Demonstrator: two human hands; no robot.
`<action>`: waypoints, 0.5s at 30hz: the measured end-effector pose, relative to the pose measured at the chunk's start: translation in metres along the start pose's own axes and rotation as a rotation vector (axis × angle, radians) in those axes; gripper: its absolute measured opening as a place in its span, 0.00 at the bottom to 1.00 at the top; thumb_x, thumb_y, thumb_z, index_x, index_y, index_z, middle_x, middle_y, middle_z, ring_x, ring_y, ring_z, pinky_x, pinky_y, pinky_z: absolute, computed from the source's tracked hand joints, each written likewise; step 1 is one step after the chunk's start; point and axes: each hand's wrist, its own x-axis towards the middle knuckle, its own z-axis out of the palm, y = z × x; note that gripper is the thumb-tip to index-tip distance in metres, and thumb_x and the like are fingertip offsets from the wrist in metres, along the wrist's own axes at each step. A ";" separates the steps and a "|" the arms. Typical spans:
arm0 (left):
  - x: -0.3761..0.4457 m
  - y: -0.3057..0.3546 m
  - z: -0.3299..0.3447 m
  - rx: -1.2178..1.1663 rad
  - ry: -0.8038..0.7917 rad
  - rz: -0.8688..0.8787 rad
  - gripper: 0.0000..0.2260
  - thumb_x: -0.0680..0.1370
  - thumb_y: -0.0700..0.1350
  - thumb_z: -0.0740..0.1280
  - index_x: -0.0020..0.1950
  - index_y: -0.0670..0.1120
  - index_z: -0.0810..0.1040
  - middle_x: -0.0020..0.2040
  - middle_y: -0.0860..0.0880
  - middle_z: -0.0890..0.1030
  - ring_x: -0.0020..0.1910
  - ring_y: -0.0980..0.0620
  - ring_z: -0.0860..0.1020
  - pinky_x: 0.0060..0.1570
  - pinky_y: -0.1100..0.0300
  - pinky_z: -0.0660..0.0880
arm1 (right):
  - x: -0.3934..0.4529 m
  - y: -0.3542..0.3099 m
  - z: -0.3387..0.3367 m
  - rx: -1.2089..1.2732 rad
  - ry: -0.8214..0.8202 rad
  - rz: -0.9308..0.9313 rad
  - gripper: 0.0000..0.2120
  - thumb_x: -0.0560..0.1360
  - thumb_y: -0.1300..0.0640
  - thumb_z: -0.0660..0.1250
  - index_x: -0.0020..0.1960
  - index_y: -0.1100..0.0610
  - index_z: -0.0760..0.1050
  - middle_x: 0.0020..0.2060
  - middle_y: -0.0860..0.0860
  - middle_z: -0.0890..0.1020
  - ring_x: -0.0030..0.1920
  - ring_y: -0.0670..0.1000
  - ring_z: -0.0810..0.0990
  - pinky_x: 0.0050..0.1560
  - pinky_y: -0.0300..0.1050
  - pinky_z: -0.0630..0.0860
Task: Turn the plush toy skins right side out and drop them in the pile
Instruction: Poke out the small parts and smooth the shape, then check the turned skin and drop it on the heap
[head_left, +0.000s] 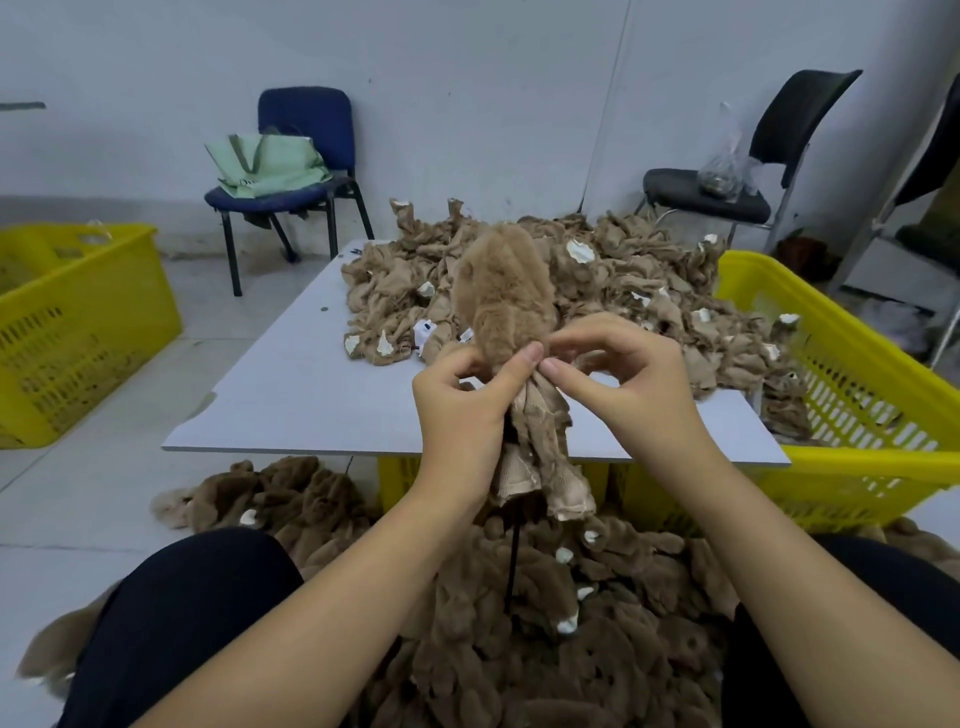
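A half-turned plush skin (501, 291) stands up between my hands: its furry tan top is out, and its woven inner side (540, 457) hangs below. My left hand (467, 400) grips the skin at its middle. My right hand (618, 364) pinches the fabric edge beside my left thumb. A thin dark rod (513, 566) runs down under the skin. On the white table (291, 384) lies a heap of inside-out skins (597, 291). A pile of furry brown turned skins (545, 623) covers the floor between my knees.
A yellow crate (852, 415) stands at the right of the table, another yellow crate (67, 332) on the floor at the left. A blue chair (306, 156) with a green bag and a black chair (753, 171) with a plastic bag stand by the wall.
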 end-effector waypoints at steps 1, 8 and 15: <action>0.002 0.001 0.000 -0.026 0.023 -0.027 0.07 0.73 0.49 0.78 0.40 0.46 0.86 0.41 0.41 0.85 0.44 0.42 0.84 0.47 0.46 0.82 | 0.001 0.000 0.001 0.043 -0.003 0.030 0.07 0.75 0.62 0.75 0.53 0.59 0.84 0.48 0.51 0.85 0.49 0.52 0.84 0.48 0.52 0.82; 0.014 0.000 -0.001 -0.079 0.057 -0.154 0.21 0.73 0.50 0.78 0.30 0.37 0.76 0.30 0.38 0.77 0.31 0.46 0.76 0.36 0.47 0.78 | 0.008 0.003 0.006 0.244 -0.047 0.230 0.07 0.76 0.61 0.73 0.52 0.63 0.84 0.44 0.56 0.86 0.44 0.50 0.83 0.48 0.44 0.81; 0.017 -0.001 0.002 -0.195 -0.020 -0.309 0.28 0.70 0.55 0.77 0.40 0.28 0.75 0.34 0.34 0.79 0.34 0.42 0.80 0.37 0.50 0.80 | 0.014 -0.005 0.013 0.128 -0.025 0.150 0.03 0.74 0.68 0.75 0.45 0.66 0.81 0.39 0.59 0.83 0.38 0.51 0.80 0.37 0.53 0.76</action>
